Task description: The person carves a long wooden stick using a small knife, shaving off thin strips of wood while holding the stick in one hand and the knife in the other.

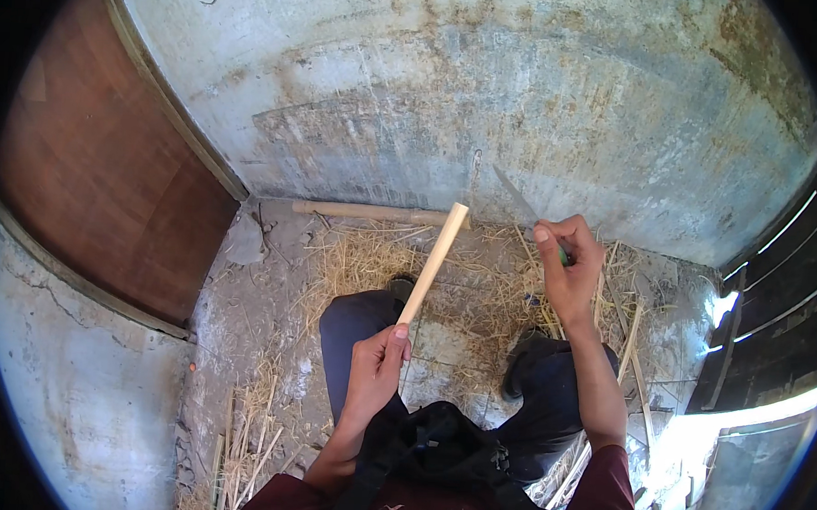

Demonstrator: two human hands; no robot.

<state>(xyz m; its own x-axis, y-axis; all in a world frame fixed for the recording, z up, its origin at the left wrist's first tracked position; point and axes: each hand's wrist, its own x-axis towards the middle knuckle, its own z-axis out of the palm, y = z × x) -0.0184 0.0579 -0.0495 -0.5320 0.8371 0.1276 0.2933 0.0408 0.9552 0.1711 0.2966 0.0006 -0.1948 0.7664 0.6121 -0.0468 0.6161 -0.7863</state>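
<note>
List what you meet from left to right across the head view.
Brown panel, left hand, stick, knife blade, right hand, dark slats.

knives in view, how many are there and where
1: the green-handled knife in the right hand, its blade pointing up and left in the picture. The left hand holds a pale stick instead. Any knife under the straw would be hidden.
</note>
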